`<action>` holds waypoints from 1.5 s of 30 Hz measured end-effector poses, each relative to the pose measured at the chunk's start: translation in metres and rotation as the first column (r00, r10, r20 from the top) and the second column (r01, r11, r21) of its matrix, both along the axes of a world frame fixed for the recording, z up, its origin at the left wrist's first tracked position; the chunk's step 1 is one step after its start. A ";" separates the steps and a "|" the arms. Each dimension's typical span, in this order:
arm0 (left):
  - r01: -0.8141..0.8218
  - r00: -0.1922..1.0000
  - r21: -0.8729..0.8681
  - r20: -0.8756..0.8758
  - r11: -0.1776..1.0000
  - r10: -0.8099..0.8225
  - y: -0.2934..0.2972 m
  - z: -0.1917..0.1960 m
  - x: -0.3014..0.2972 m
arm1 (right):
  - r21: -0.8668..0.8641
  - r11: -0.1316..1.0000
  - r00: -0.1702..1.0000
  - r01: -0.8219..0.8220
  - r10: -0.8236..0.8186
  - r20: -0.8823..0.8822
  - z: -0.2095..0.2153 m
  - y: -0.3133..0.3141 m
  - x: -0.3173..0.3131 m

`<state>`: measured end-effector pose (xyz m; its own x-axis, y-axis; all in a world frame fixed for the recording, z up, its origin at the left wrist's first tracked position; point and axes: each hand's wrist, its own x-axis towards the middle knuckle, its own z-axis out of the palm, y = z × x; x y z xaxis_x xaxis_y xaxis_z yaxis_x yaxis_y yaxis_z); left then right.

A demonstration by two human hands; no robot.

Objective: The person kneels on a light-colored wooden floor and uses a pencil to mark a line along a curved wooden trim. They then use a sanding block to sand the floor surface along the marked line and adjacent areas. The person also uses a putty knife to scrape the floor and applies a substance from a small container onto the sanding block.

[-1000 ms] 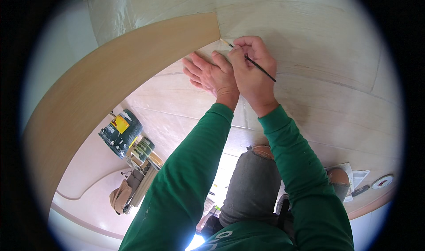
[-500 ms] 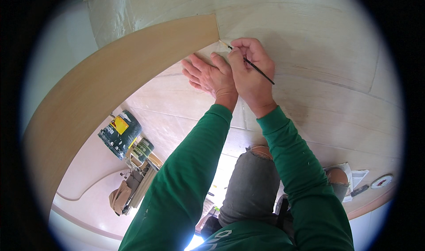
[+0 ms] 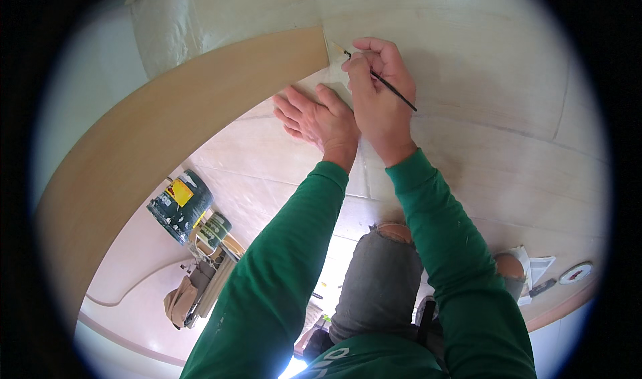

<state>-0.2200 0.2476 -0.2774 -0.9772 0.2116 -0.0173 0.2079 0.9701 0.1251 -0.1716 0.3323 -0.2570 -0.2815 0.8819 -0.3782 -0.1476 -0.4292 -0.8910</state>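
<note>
In my right hand [image 3: 384, 88] is a thin paintbrush [image 3: 394, 93] with a dark handle, pinched between thumb and fingers. Its pale tip points up and left, close beside the end edge of a long tan wooden board [image 3: 267, 59]. Whether the bristles touch the edge I cannot tell. My left hand [image 3: 319, 119] lies on the tiled floor [image 3: 481, 78], palm down with fingers spread, just below the board's lower edge. The two wrists are close together, the left hand partly alongside the right.
A dark green paint bucket [image 3: 179, 205] and a smaller green can [image 3: 214, 228] stand at the left, by a brown bag [image 3: 180, 301]. Clear plastic sheeting [image 3: 167, 31] lies beyond the board. A round white lid-like disc [image 3: 576, 273] and papers [image 3: 535, 267] are at lower right.
My right hand and the paintbrush have moved a little up, from the board's lower corner along its end edge. The left hand stays nearly in place.
</note>
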 end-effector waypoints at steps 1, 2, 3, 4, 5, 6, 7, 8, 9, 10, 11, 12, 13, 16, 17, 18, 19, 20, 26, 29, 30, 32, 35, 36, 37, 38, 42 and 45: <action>0.005 1.000 0.001 0.001 1.000 -0.005 0.000 0.001 0.000 | 0.023 1.000 1.000 0.003 -0.003 0.012 -0.002 0.004 -0.004; 0.011 1.000 0.002 0.003 1.000 -0.011 0.001 0.001 0.000 | 0.045 0.999 1.000 0.005 -0.006 0.025 -0.003 0.008 -0.007; 0.014 1.000 0.003 0.004 1.000 -0.014 0.000 0.002 0.001 | 0.047 0.999 1.000 0.000 -0.001 0.024 -0.002 0.010 -0.008; 0.010 1.000 0.004 0.006 1.000 -0.010 0.001 0.002 0.001 | 0.049 0.999 1.000 -0.005 0.004 0.023 -0.002 0.012 -0.009; 0.006 1.000 0.006 0.008 1.000 -0.006 0.001 0.002 0.001 | 0.051 0.999 1.000 -0.009 0.008 0.022 -0.001 0.014 -0.010; 0.001 1.000 0.005 0.010 1.000 -0.001 0.001 0.002 0.001 | 0.051 0.999 0.999 -0.015 0.013 0.030 0.000 0.015 -0.011; 0.004 1.000 0.006 0.010 1.000 -0.004 0.001 0.003 0.001 | 0.049 0.999 0.999 -0.019 0.017 0.038 0.000 0.015 -0.012; 0.008 1.000 0.006 0.009 1.000 -0.008 0.002 0.003 0.001 | 0.048 0.999 0.999 -0.024 0.021 0.047 0.001 0.016 -0.012; 0.009 1.000 0.009 0.008 1.000 -0.009 0.000 0.002 0.001 | 0.060 0.998 0.998 -0.022 0.019 0.055 0.001 0.016 -0.013; 0.006 1.000 0.008 0.007 1.000 -0.006 -0.001 0.002 0.001 | 0.072 0.997 0.998 -0.020 0.016 0.063 0.001 0.016 -0.013; 0.003 1.000 0.007 0.006 1.000 -0.003 -0.001 0.000 0.001 | 0.084 0.996 0.997 -0.018 0.012 0.071 0.001 0.015 -0.014; 0.001 1.000 0.002 0.005 1.000 -0.001 -0.001 0.000 0.000 | 0.094 0.995 0.998 -0.017 0.011 0.070 -0.001 0.016 -0.015; 0.002 1.000 0.000 0.006 1.000 -0.002 -0.001 0.000 0.000 | 0.105 0.994 0.998 -0.016 0.009 0.068 -0.002 0.016 -0.016; 0.000 1.000 -0.004 0.006 1.000 0.000 -0.002 0.000 0.000 | 0.111 0.992 0.995 -0.052 0.042 0.092 -0.002 0.017 -0.015; -0.003 1.000 -0.006 0.005 1.000 0.003 -0.001 0.000 0.000 | 0.109 0.992 0.993 -0.070 0.059 0.104 -0.001 0.016 -0.013; -0.004 1.000 -0.008 0.006 1.000 0.004 -0.001 -0.001 0.000 | 0.100 0.992 0.993 -0.079 0.070 0.092 -0.001 0.016 -0.011; 0.001 1.000 -0.004 0.000 1.000 -0.001 -0.001 -0.001 0.000 | 0.091 0.992 0.994 -0.088 0.081 0.080 -0.001 0.014 -0.008; 0.006 1.000 0.000 -0.006 1.000 -0.006 -0.002 -0.001 -0.001 | 0.082 0.992 0.994 -0.097 0.092 0.067 -0.001 0.012 -0.007; 0.006 1.000 0.010 -0.009 1.000 -0.006 -0.001 0.000 0.000 | 0.032 0.999 0.999 -0.006 0.005 0.035 0.001 0.011 -0.009; 0.005 1.000 0.008 -0.005 1.000 -0.005 0.000 0.000 0.001 | 0.072 0.996 0.994 -0.048 0.040 0.099 0.001 0.015 -0.010; 0.004 1.000 0.008 -0.005 1.000 -0.004 0.000 -0.001 0.001 | 0.065 0.995 0.993 -0.072 0.066 0.096 0.001 0.015 -0.009; -0.001 1.000 0.004 -0.004 1.000 0.001 0.000 -0.001 0.001 | 0.050 0.992 0.989 -0.120 0.115 0.090 0.003 0.014 -0.004; -0.003 1.000 -0.004 -0.014 1.000 0.003 -0.002 -0.002 -0.001 | 0.073 0.987 0.988 -0.141 0.136 0.073 0.000 0.005 0.003; -0.002 1.000 -0.007 -0.016 1.000 0.002 -0.003 -0.002 -0.002 | 0.069 0.986 0.987 -0.152 0.147 0.064 0.001 0.002 0.006; -0.001 1.000 -0.013 -0.016 1.000 0.001 -0.003 -0.003 -0.003 | 0.066 0.985 0.986 -0.162 0.159 0.056 0.001 -0.002 0.009; -0.001 1.000 -0.019 -0.015 1.000 0.001 -0.003 -0.003 -0.003 | 0.062 0.983 0.984 -0.173 0.170 0.047 0.002 -0.004 0.011; 0.006 0.999 -0.034 -0.034 0.999 -0.007 -0.005 -0.006 -0.005 | 0.005 0.998 0.998 -0.065 0.065 -0.001 0.004 -0.007 0.008; 0.002 0.999 -0.031 -0.040 1.000 -0.003 -0.005 -0.007 -0.006 | 0.003 0.997 0.997 -0.072 0.072 0.006 0.005 -0.005 0.005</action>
<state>-0.2255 0.2424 -0.2844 -0.9767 0.2140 0.0150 0.2144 0.9728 0.0870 -0.1667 0.3275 -0.2525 -0.3417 0.8609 -0.3770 -0.1114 -0.4354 -0.8933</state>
